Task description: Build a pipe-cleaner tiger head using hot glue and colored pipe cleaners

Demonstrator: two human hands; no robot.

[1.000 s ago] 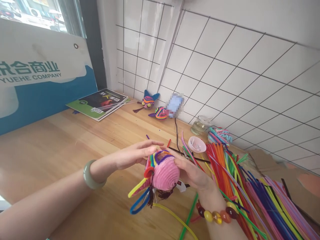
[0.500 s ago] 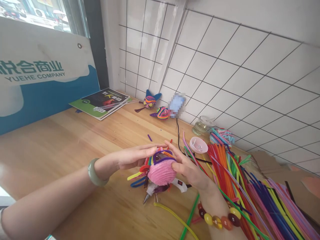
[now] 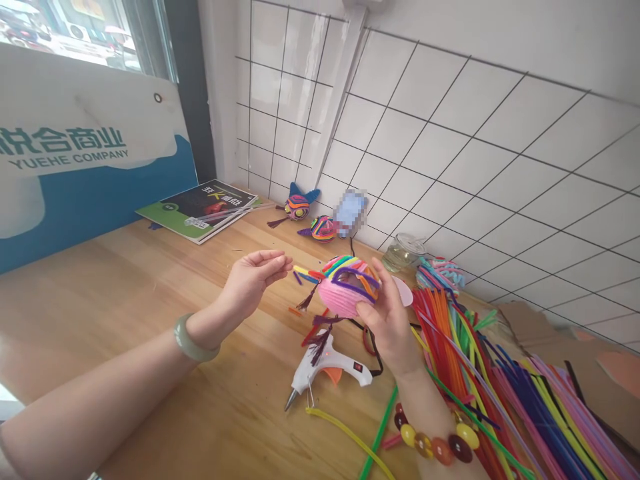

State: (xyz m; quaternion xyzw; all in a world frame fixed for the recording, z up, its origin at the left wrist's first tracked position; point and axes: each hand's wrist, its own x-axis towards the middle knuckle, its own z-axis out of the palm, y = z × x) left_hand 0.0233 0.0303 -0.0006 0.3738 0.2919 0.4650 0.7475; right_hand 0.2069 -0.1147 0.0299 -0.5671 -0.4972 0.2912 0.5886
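Observation:
My right hand (image 3: 393, 320) holds a pipe-cleaner ornament (image 3: 343, 300) between thumb and fingers, above the table. The ornament is round, pink below with rainbow stripes above, a purple outline around an opening, and dark tassels. At its left side a yellow pipe-cleaner loop (image 3: 301, 270) sticks out beside a blue one. My left hand (image 3: 257, 280) is closed in a pinch at the tip of the yellow loop; the very end is hidden at the fingertips. Below the ornament a white glue gun (image 3: 325, 367) lies on its side, nozzle pointing lower left.
Bundles of coloured pipe cleaners (image 3: 545, 407) cover the right side. A yellow pipe cleaner (image 3: 350, 433) lies in front. Along the wall stand a finished ornament (image 3: 298, 205), a blurred phone-like object (image 3: 350, 212) and a glass jar (image 3: 404, 251). Magazines (image 3: 200, 210) lie at back left.
The ornament has gone from between both hands to my right hand, lifted and turned so its loops point left. My left hand has moved off its top to pinch the yellow loop.

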